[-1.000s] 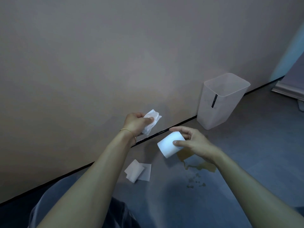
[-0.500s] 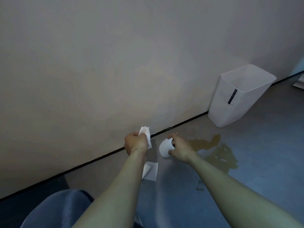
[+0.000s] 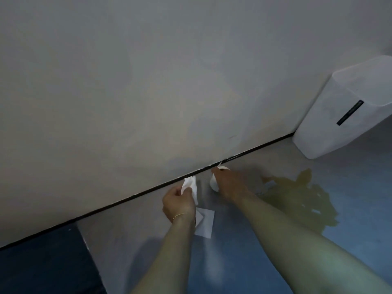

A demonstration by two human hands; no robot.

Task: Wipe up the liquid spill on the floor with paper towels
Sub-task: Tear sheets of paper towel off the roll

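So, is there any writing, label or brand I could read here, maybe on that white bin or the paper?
No text can be read in this view.
White bin: the dark strip on its side is too blurred to show any lettering.
Paper towel roll in the right hand, torn paper towel in the left hand, paper towel sheets on the floor: plain white, no print visible.

Spill [image 3: 297, 194]: brownish-yellow puddle with ragged edges, spread across the blue-grey floor [image 3: 275, 262], just right of the right forearm.
Roll [image 3: 213, 184]: white paper-towel roll, low by the wall's base, gripped by the right hand [image 3: 229, 183]; mostly hidden, so resting or lifted, can't tell.
Loose sheet [image 3: 191, 186]: crumpled white piece, pinched in the left hand [image 3: 178, 203], hanging down.
Floor sheets [image 3: 205, 224]: flat white squares, overlapping, beside the left wrist.
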